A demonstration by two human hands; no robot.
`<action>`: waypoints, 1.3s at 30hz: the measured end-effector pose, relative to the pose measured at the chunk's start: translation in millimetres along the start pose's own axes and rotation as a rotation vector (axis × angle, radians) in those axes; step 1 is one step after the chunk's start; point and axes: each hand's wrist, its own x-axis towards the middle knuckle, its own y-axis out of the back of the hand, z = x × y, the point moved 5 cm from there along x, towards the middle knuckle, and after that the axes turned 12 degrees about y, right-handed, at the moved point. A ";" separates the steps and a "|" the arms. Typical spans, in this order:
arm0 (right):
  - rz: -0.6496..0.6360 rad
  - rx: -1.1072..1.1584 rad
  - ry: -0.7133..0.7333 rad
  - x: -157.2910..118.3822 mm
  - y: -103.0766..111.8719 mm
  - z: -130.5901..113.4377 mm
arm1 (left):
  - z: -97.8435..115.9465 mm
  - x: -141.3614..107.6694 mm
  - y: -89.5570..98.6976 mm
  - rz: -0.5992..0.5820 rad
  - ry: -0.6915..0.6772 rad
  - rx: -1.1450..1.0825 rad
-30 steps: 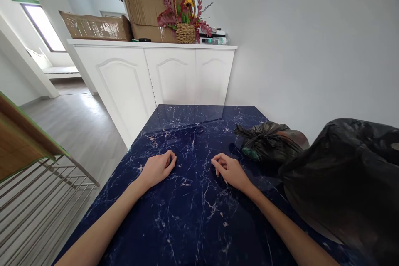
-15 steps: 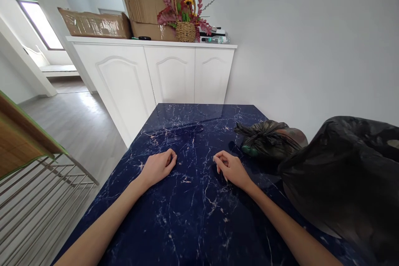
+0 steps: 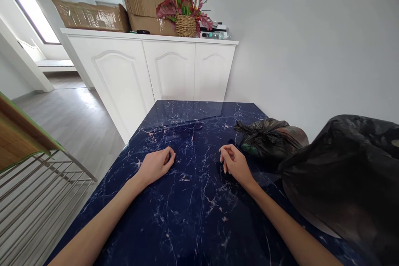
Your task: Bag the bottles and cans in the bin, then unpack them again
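Right hand (image 3: 236,163) near bulging knotted bag (image 3: 264,138)

Plain pale grey wall (image 3: 296,37) at right, white cabinet (image 3: 149,58) with arched door panels (image 3: 174,75) at the back; grey wood-look floor (image 3: 87,112) with a bright sheen, dark-framed window (image 3: 35,17) glowing white at far left; metal-barred rack (image 3: 79,166) at near left

Wht cab (image 3: 174,77) at back; taped box (image 3: 90,16) + flwr bskt (image 3: 186,26) on top; metal rack (image 3: 79,166) at L.
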 end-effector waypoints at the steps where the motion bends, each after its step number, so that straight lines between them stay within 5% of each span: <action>1: 0.009 0.002 0.000 0.1 0.6 0.9 | 0.1 -0.1 0.1 -0.002 0.000 -0.001; 13: 0.051 -0.035 0.038 -2.0 3.9 -5.6 | 0.5 -1.2 0.1 -0.008 0.000 0.004; 24: 0.400 -0.259 0.127 -2.2 36.9 -13.8 | 1.4 -2.4 1.0 -0.005 -0.006 0.005; 39: 0.456 -0.374 0.013 -4.5 51.3 -14.0 | 1.1 -3.1 0.6 -0.009 -0.003 0.007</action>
